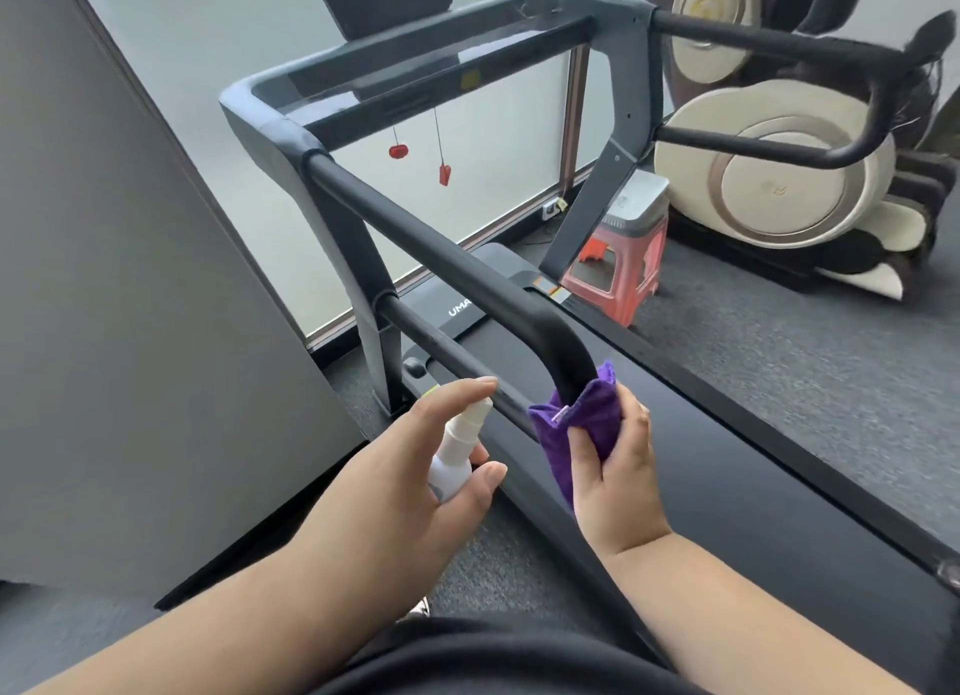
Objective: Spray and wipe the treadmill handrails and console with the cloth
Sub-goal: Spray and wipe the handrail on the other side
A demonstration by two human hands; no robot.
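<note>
My left hand (415, 466) holds the spray bottle (454, 453), forefinger over its nozzle; my right hand (615, 466) pinches the purple cloth (576, 424) round the near handrail (441, 258) at its bend. The rail's long axis runs up-left, away toward the console (415, 65)

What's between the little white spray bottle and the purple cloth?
In the head view, only the lower black bar of the near handrail runs between the spray bottle in the left hand and the purple cloth gripped by the right hand.
</note>
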